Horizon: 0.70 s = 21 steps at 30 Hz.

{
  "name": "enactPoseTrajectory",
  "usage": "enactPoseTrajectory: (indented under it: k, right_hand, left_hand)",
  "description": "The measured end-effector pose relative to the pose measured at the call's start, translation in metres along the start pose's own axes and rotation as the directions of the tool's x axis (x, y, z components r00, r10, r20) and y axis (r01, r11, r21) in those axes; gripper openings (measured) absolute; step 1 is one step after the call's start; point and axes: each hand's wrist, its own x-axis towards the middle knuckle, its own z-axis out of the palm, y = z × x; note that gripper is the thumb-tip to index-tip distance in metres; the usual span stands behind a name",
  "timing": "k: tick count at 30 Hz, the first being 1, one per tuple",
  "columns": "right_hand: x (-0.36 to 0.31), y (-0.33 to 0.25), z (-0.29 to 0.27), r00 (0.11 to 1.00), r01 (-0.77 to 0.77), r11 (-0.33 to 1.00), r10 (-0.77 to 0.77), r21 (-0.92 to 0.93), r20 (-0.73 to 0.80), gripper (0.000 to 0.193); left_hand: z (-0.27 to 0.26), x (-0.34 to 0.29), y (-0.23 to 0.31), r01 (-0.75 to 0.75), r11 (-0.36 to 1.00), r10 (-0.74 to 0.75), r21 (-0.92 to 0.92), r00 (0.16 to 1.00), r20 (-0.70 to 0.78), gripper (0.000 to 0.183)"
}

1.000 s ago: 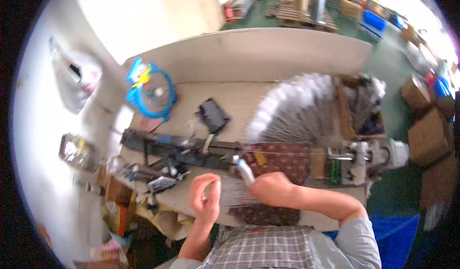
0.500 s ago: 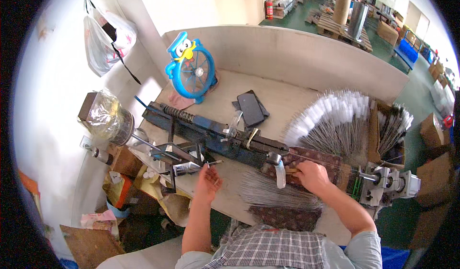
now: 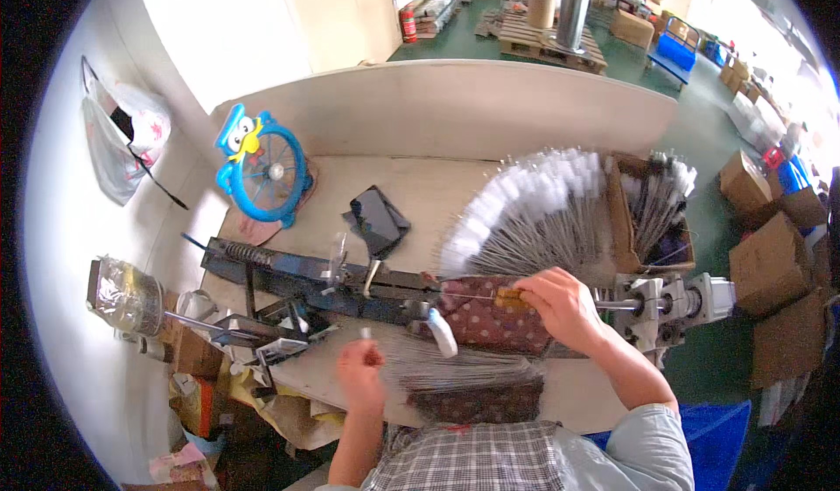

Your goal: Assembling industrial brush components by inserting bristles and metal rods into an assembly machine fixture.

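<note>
My right hand (image 3: 562,305) is closed around a yellow-brown handle (image 3: 510,298) above a dark spotted cloth (image 3: 490,320). A thin wire runs left from the handle toward a long dark metal bench machine (image 3: 289,272). My left hand (image 3: 360,373), smeared by motion, has its fingers drawn together, with a small pale piece (image 3: 366,333) at their tips that I cannot name. It is beside a bundle of thin straight wires (image 3: 464,368) at the table's front. A white-wrapped lever (image 3: 443,333) sticks out from the machine between my hands.
White-bristled wire brushes (image 3: 525,211) fan out at the back right, beside a cardboard box (image 3: 626,220) of more brushes. A motor unit with a shaft (image 3: 669,305) stands at right, a plastic-wrapped motor (image 3: 127,294) at left. Behind are a blue fan (image 3: 267,171) and a phone (image 3: 378,220).
The whole view has swung right. My right hand has moved right, away from the white-wrapped lever, with the handle. My left hand has left the metal frame and come nearer the wire bundle.
</note>
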Motion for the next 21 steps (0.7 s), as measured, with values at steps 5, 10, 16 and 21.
enactPoseTrajectory:
  k: [5,10,16,21]
  right_hand:
    - [-0.016,0.03,-0.002,0.994,-0.111,0.984,0.11,0.14,0.01,0.016]
    - [-0.018,0.029,-0.012,0.977,-0.213,0.937,0.196,0.277,0.089,0.016]
    - [-0.026,0.037,-0.011,0.997,0.011,0.961,-0.03,0.276,0.066,0.015]
    - [-0.002,0.017,0.0,0.971,0.18,0.983,-0.184,-0.037,-0.15,0.016]
  left_hand:
    - [0.096,-0.045,-0.022,0.166,0.981,-0.191,0.099,0.916,0.353,0.011]
    - [0.143,-0.042,-0.053,0.122,0.99,-0.143,0.076,0.886,0.442,0.009]
    - [0.151,-0.042,-0.058,0.127,0.989,-0.145,0.07,0.916,0.373,0.01]
    - [0.141,-0.036,-0.036,0.226,0.972,-0.211,-0.063,0.959,0.189,0.011]
